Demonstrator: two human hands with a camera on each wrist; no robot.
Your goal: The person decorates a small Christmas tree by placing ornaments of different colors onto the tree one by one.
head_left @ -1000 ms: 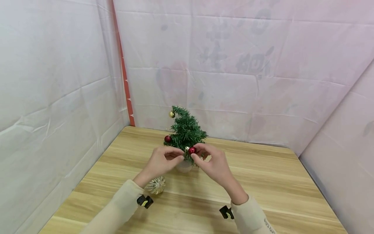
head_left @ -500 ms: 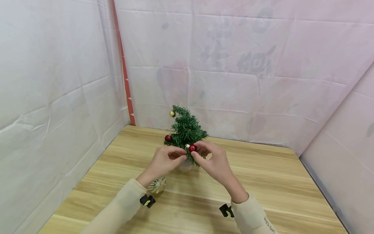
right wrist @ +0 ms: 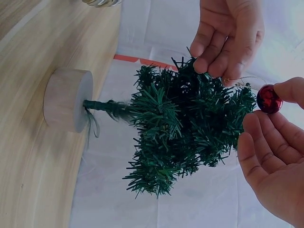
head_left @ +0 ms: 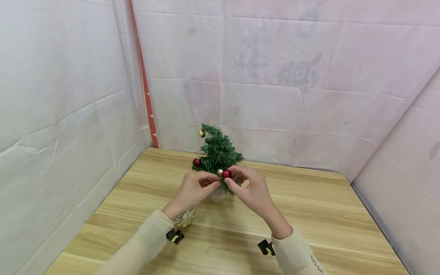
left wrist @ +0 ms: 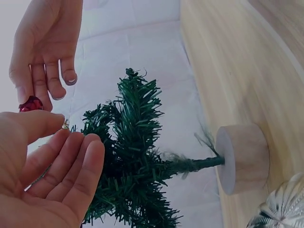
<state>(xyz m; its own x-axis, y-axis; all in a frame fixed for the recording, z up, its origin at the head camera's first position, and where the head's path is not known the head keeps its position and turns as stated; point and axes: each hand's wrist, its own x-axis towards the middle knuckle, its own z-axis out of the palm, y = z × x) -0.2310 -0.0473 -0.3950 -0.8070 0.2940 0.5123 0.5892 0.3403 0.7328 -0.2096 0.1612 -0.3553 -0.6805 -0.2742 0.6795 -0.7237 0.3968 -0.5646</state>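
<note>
A shiny red bauble [head_left: 226,174] is pinched between the thumb and fingers of my right hand [head_left: 251,187], in front of the small green Christmas tree [head_left: 218,149]. In the right wrist view a thin gold string [right wrist: 244,79] runs from the bauble to the fingertips of my left hand [head_left: 194,187], which pinch its end. The tree stands upright on a round, pale wooden base [left wrist: 244,159]. Another red bauble [head_left: 196,162] hangs on its left side, and a gold bauble [head_left: 201,133] hangs near its bent top.
A ridged gold ball ornament [head_left: 185,217] lies on the wooden table [head_left: 302,214], close to my left wrist. Pale cloth walls [head_left: 275,114] stand behind the table and on both sides.
Both hands have risen slightly with the red bauble, and my left hand has shifted a little to the right. The tree and its hanging baubles look unchanged.
</note>
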